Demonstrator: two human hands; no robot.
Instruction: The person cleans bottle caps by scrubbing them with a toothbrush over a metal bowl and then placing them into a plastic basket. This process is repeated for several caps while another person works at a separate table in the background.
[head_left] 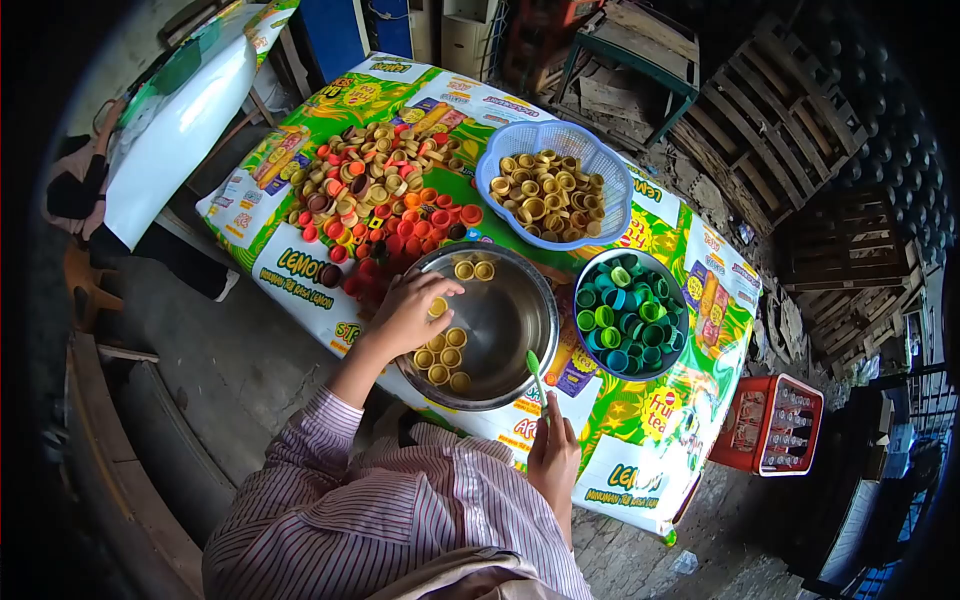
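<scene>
My left hand (408, 315) is over the left rim of a steel bowl (500, 325), fingers bent near a yellow cap (437, 307); whether it grips that cap is unclear. Several more yellow caps (438, 357) lie in the bowl's left part, and two sit near its top. At the bowl's lower right, my right hand (553, 445) holds a thin tool with a green tip (533, 362), which reaches over the rim. Left of and behind the bowl spreads a heap of yellow, orange and red caps (375, 180).
A blue basket (487, 165) of yellow caps stands behind the bowl; a bowl of green caps (632, 315) is at its right. A red crate (765, 425) stands beyond the table's right edge. Another person (82, 180) is at the far left. Wooden pallets (770, 110) lean at the back right.
</scene>
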